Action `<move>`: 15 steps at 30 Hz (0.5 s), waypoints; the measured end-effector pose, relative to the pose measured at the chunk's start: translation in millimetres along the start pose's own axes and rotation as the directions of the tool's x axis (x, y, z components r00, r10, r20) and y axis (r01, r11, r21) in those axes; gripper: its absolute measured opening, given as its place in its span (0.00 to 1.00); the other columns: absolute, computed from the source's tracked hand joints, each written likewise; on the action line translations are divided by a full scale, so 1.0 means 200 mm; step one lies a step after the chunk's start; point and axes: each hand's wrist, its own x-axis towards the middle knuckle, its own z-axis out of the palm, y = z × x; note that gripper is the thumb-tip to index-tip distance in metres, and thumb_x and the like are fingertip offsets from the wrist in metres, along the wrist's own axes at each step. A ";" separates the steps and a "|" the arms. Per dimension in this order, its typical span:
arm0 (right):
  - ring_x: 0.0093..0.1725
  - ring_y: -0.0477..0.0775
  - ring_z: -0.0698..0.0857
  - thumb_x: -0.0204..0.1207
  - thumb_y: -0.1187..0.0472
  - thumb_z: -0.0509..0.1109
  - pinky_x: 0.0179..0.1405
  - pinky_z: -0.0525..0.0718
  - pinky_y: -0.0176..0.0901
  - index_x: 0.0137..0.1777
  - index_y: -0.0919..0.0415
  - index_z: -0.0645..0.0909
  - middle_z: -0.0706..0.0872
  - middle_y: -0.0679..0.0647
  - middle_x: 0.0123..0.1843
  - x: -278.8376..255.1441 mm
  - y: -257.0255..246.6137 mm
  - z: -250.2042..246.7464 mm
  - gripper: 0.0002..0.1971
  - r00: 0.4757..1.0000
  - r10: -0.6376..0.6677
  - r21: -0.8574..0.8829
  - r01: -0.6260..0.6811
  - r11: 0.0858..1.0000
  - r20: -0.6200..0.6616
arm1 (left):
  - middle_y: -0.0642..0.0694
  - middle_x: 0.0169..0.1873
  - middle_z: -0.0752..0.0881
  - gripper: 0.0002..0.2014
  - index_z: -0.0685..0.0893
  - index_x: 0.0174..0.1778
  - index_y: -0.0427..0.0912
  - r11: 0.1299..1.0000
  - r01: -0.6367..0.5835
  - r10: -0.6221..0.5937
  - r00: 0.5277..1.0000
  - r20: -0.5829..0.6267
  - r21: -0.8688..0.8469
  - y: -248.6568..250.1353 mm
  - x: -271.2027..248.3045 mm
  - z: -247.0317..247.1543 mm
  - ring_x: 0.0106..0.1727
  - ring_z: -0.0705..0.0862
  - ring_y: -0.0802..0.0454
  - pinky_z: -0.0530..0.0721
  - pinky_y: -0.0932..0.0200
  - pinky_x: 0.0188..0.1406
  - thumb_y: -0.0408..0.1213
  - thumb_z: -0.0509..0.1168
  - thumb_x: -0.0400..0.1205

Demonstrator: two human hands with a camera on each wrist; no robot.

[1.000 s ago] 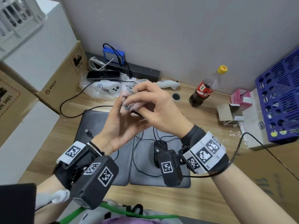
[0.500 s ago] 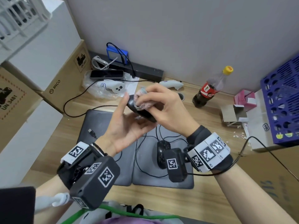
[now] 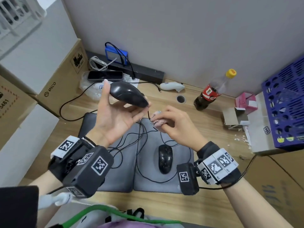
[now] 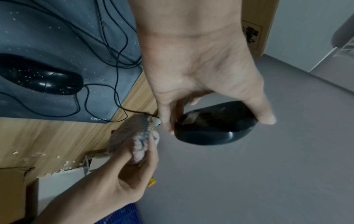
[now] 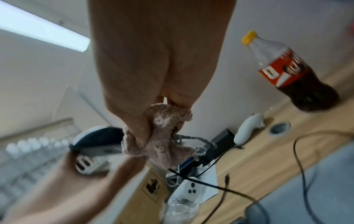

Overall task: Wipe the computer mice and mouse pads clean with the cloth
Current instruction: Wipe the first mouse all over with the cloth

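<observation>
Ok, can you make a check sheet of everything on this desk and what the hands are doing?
Surface: wooden desk, crumbs near its right edge.
Job's things: held mouse raised; second mouse, speckled, on the right mouse pad; left mouse pad beside it.
Clutter: cola bottle, phone, white controller.
Grippers: left hand holds the held mouse; right hand pinches the cloth.
Cables: mouse cables tangled over the pads.
Surroundings: cardboard boxes, blue crate.

Glossy black mouse (image 3: 128,94) aloft; second black mouse (image 3: 165,158), white-speckled, on grey pads (image 3: 148,183). Pinkish-grey cloth (image 3: 158,121). Light wood-grain counter (image 3: 205,209). Yellow-capped, red-labelled bottle (image 3: 212,92); blue crate (image 3: 286,109); pink box (image 3: 246,102).
</observation>
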 end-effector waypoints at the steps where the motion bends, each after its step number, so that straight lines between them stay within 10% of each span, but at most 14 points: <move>1: 0.44 0.39 0.80 0.71 0.68 0.70 0.44 0.73 0.26 0.53 0.50 0.88 0.82 0.42 0.45 0.00 -0.02 0.00 0.15 0.999 0.003 0.039 -0.001 0.999 -0.041 | 0.28 0.74 0.73 0.54 0.70 0.78 0.31 1.000 0.006 -0.005 1.000 -0.020 0.021 0.00 0.01 -0.01 0.70 0.79 0.27 0.82 0.37 0.66 0.68 0.71 0.65; 7: 0.51 0.38 0.84 0.73 0.68 0.74 0.52 0.82 0.36 0.53 0.54 0.79 0.86 0.40 0.49 0.11 -0.12 0.03 0.13 0.980 0.085 0.233 -0.042 0.972 -0.180 | 0.37 0.61 0.84 0.41 0.85 0.63 0.37 0.956 0.090 -0.071 0.994 -0.077 0.279 -0.05 0.02 -0.07 0.60 0.84 0.41 0.79 0.45 0.70 0.72 0.62 0.72; 15: 0.46 0.37 0.83 0.76 0.65 0.72 0.49 0.79 0.34 0.49 0.50 0.80 0.87 0.41 0.45 0.14 -0.06 0.10 0.09 0.938 0.282 0.327 -0.208 0.922 -0.200 | 0.37 0.60 0.85 0.36 0.84 0.62 0.38 0.990 0.024 -0.011 0.996 -0.091 0.139 -0.06 -0.01 -0.06 0.59 0.84 0.44 0.79 0.54 0.64 0.69 0.63 0.74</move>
